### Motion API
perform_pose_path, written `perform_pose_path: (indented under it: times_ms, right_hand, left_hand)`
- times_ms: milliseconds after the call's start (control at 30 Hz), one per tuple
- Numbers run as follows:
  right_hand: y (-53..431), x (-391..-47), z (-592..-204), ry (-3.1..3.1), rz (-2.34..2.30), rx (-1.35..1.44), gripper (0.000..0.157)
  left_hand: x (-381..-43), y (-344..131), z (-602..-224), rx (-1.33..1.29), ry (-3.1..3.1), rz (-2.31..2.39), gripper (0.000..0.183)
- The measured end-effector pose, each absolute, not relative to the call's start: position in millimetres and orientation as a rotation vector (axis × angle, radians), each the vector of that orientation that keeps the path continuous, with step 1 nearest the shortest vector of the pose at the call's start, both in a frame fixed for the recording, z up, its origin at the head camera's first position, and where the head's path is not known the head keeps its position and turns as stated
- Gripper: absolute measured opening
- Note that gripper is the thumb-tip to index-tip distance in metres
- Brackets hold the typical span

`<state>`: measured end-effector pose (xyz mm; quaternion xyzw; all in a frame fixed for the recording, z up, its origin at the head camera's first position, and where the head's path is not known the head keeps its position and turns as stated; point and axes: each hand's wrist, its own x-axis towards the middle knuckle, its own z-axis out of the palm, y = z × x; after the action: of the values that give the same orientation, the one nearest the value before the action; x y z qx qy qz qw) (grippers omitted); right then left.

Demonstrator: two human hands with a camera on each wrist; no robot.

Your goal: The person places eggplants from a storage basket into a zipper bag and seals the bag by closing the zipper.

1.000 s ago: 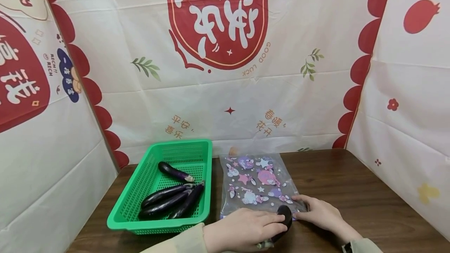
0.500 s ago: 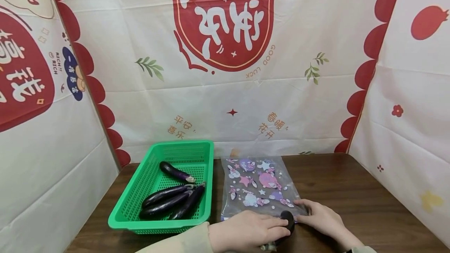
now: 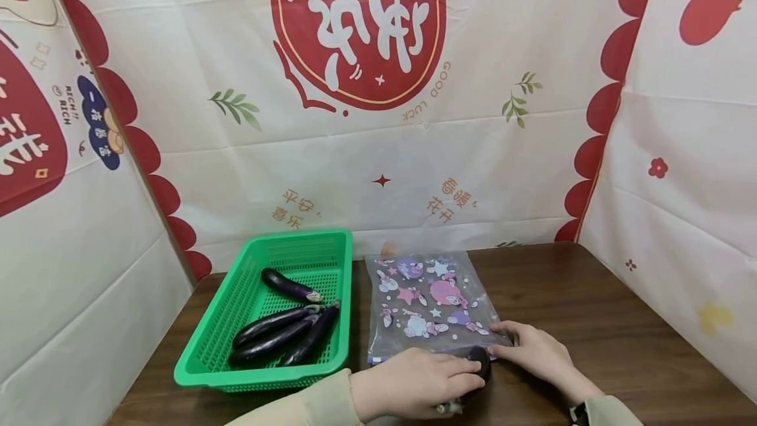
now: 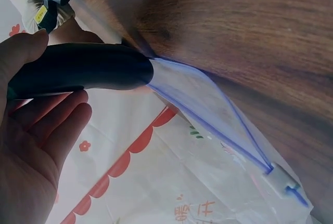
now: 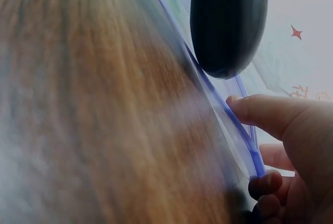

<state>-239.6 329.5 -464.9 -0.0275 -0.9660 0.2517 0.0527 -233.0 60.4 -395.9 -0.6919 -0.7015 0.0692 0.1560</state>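
Note:
My left hand (image 3: 414,383) grips an eggplant (image 4: 88,68) near its stem, fingers on one side and thumb on the other. The eggplant's rounded dark end points at the mouth of a clear printed zip bag (image 3: 434,301), which lies flat on the table. In the left wrist view, the bag's mouth gapes between two blue zip strips, with a white slider (image 4: 281,180) at one end. My right hand (image 3: 538,350) pinches the right end of that mouth, thumb and fingers at the blue strip (image 5: 234,117). The eggplant's end overlaps the opening in the right wrist view.
Left of the bag stands a green plastic basket (image 3: 204,340) with several eggplants (image 3: 278,340) inside. A printed cloth (image 3: 378,143) hangs as a wall behind the brown wooden table (image 3: 550,294), with more cloth at both sides.
The head view has shifted slightly. Both hands, the eggplant and the bag keep nearly the same places relative to each other.

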Motion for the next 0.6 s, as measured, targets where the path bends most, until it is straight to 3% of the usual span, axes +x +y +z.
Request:
perform_pose_path:
  times_ms: [133, 400, 600]
  right_hand:
    - [328.3, -240.4, -465.8, -2.927, 0.773, -0.114, 0.049]
    - [328.8, -240.1, -472.5, -2.794, 0.997, 0.026, 0.012]
    - [331.1, -240.9, -476.1, -2.685, 1.079, 0.182, 0.01]
  left_hand:
    - [-234.2, 60.3, -395.7, -1.968, -2.007, 0.181, 0.043]
    - [-238.2, 60.9, -398.7, -1.936, -2.019, 0.209, 0.047]
    - [-240.8, 63.8, -400.7, -1.876, -1.983, 0.203, 0.045]
